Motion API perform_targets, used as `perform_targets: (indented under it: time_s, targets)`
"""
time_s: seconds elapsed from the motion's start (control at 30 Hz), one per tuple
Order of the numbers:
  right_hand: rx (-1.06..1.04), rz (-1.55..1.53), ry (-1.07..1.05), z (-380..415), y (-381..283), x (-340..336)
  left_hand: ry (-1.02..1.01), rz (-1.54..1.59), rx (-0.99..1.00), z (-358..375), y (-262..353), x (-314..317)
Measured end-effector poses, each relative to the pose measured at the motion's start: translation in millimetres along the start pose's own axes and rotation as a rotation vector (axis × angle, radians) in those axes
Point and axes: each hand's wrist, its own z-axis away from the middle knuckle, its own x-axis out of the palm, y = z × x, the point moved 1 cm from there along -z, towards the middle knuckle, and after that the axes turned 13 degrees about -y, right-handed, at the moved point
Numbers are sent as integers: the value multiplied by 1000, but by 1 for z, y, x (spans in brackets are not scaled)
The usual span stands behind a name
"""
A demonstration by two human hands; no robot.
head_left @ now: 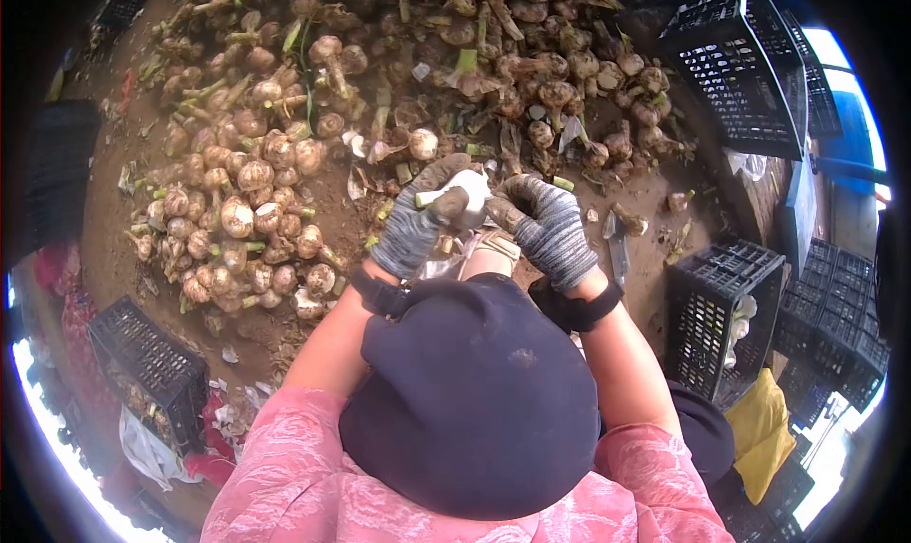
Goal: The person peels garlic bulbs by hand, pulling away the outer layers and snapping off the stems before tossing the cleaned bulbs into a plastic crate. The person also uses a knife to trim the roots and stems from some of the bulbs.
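Both my hands wear grey gloves with dirty fingers and meet in front of me, near the middle of the view. My left hand (423,222) is wrapped round a peeled white garlic bulb (467,190), its short cut stem pointing left. My right hand (548,228) is at the bulb's right side, fingers bent and pressed together; what they hold, if anything, is too small to make out. Just beyond my hands lies a pale bulb (423,144) on the ground. Unpeeled garlic bulbs (254,175) are heaped at the left and along the far side.
Black plastic crates stand at the upper right (735,78), the right (707,320) and the lower left (147,358). A knife-like blade (619,253) lies right of my right hand. A yellow cloth (762,436) hangs at the lower right. Peel scraps and cut stems litter the soil.
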Motion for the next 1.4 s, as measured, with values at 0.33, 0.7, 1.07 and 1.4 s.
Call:
perform_targets:
  time_s: [0.33,0.7,1.07,1.4]
  targets:
    - [-16,342,-165,3,25,0,-41,37,29,-3,-3,1]
    - [29,453,158,101,62,-210,-49,-1920,-792,86,-6,-116]
    - [478,1275,666,302,97,-411,151,-419,-351,71,-2,-122]
    - [2,-95,-70,-5,-20,-17,-27,-467,135,-16,22,15]
